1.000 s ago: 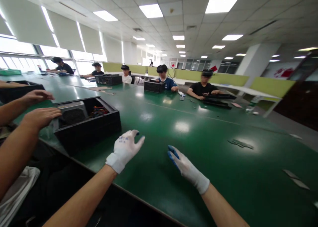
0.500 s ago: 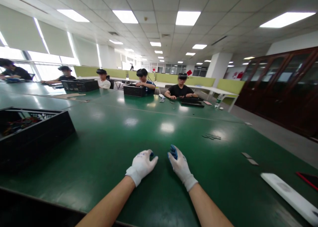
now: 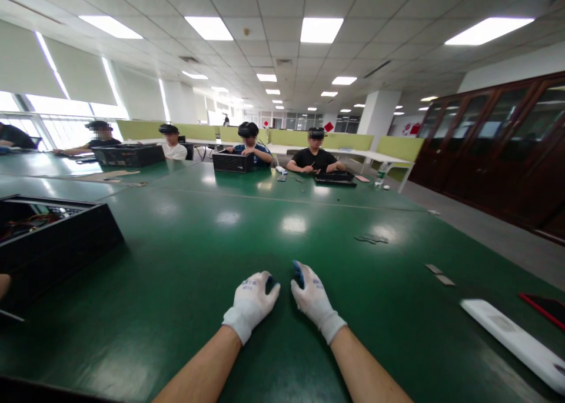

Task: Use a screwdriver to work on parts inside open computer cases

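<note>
Both of my hands wear white gloves with blue palms, over the green tabletop (image 3: 189,262). My left hand (image 3: 252,300) is palm down, fingers curved and thumb held apart, with nothing in it. Facing it, my right hand (image 3: 314,294) has its thumb and fingers apart and holds nothing. A short gap separates the two thumbs. Nearest on the right lie two small grey flat pieces (image 3: 441,275) and a long white bar-shaped object (image 3: 507,338). Thin dark irregular strips (image 3: 371,238) rest farther forward.
A black computer case (image 3: 66,244) with wires inside stands at left; part of another person's hand (image 3: 3,285) and a thin metal rod (image 3: 12,316) show beside it. Across the table, several people work at black cases (image 3: 233,162). A red-edged dark object (image 3: 545,309) lies far right.
The view has shifted slightly right. My right hand has come a little nearer my left. Another person's hand and a thin rod have appeared at the left edge.
</note>
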Action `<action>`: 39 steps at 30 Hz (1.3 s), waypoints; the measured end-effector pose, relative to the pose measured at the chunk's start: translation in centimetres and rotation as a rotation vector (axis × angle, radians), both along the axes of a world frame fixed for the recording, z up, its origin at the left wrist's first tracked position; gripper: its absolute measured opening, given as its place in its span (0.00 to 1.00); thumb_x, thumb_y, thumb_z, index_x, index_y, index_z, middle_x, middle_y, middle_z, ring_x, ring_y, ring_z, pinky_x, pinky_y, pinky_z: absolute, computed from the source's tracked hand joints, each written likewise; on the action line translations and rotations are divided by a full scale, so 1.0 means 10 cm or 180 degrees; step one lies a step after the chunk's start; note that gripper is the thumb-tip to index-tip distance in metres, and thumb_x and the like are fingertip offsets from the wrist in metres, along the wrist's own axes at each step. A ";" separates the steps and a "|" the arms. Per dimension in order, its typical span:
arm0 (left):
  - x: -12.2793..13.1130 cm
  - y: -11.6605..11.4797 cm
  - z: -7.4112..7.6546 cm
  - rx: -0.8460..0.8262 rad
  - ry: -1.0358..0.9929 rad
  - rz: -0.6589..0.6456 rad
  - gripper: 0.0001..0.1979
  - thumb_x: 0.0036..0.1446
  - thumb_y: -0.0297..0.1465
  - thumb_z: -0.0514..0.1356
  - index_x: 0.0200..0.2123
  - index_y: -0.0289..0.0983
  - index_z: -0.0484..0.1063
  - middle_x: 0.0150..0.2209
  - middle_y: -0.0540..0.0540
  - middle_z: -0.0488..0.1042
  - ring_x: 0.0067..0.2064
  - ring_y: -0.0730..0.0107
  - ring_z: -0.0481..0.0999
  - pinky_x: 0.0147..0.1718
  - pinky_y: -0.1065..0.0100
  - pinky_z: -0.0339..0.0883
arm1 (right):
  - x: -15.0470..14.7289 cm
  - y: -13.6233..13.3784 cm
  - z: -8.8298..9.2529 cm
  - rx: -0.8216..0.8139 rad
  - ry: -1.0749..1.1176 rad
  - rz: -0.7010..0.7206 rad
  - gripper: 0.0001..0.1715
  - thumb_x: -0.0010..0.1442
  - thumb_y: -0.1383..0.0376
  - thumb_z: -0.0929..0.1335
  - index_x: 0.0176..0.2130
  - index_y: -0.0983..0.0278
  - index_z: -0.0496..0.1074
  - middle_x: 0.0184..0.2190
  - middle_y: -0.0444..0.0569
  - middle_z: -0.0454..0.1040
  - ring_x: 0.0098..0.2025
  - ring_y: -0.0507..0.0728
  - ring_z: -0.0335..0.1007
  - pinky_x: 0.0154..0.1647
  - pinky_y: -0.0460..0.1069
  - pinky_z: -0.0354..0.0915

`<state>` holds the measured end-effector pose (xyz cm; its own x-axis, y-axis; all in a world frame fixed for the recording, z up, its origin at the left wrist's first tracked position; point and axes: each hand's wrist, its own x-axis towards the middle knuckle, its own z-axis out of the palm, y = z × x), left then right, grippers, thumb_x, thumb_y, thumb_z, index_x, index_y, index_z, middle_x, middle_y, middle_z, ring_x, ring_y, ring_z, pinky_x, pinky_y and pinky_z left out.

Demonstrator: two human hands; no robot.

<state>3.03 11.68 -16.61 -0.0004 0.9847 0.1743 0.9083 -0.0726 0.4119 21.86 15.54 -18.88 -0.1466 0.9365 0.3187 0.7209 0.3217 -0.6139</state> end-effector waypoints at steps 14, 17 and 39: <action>-0.03 0.01 -0.01 0.0002 0.0041 -0.0088 0.22 0.65 0.46 0.56 0.52 0.38 0.75 0.50 0.41 0.81 0.53 0.56 0.80 0.53 0.60 0.70 | 0.02 -0.01 0.01 0.0056 0.0063 0.0056 0.34 0.64 0.55 0.64 0.64 0.70 0.67 0.61 0.62 0.71 0.64 0.65 0.67 0.68 0.59 0.61; -0.02 0.01 -0.01 -0.0009 0.0052 -0.0103 0.22 0.65 0.46 0.56 0.53 0.38 0.75 0.51 0.41 0.81 0.53 0.56 0.80 0.53 0.60 0.70 | 0.02 -0.02 0.03 0.0060 0.0068 0.0063 0.35 0.64 0.55 0.64 0.64 0.70 0.67 0.61 0.63 0.71 0.64 0.66 0.67 0.68 0.60 0.61; -0.02 0.01 -0.01 -0.0053 0.0104 -0.0120 0.22 0.65 0.47 0.56 0.52 0.39 0.75 0.51 0.42 0.81 0.53 0.57 0.80 0.53 0.62 0.69 | 0.01 -0.03 0.04 0.0022 0.0018 0.0091 0.35 0.64 0.55 0.64 0.64 0.71 0.67 0.62 0.64 0.70 0.65 0.67 0.66 0.69 0.60 0.60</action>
<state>2.84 11.78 -16.69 0.0421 0.9867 0.1571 0.9181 -0.1002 0.3835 22.00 15.21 -18.46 -0.1714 0.9297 0.3261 0.7078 0.3464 -0.6156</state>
